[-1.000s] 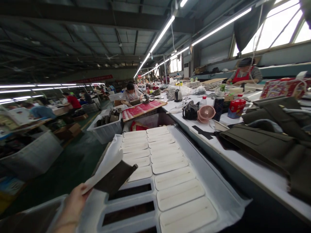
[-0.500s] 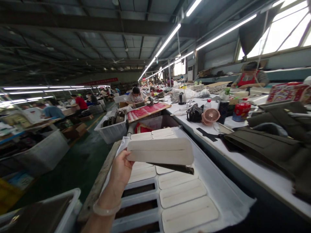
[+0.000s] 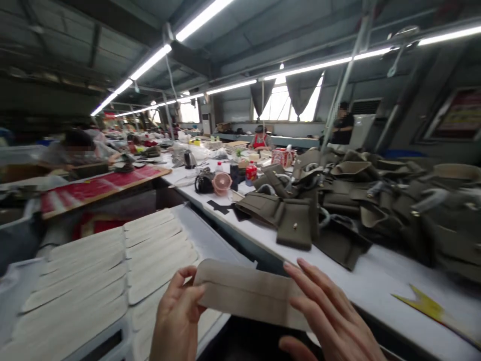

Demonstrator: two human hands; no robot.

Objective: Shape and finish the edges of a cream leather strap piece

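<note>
A white tray is sitting at the lower left of the frame, holding rows of pale oblong pieces lying side by side; one dark slot is showing empty near its bottom edge. At the bottom centre, the left hand is gripping a beige oblong panel, its fingers curled closed over the panel's left end with the thumb on the near face. The right hand is lying against the panel's right end with its fingers stretched out and spread, touching it rather than clasping it. The panel is hovering level above the gap between the tray and the white desk, where a heap of olive bag parts is filling the right middle of the frame. Both wrists are being cut off by the bottom edge, the panel's right end is hiding behind the right hand, and the people at the upper left are blurring.
</note>
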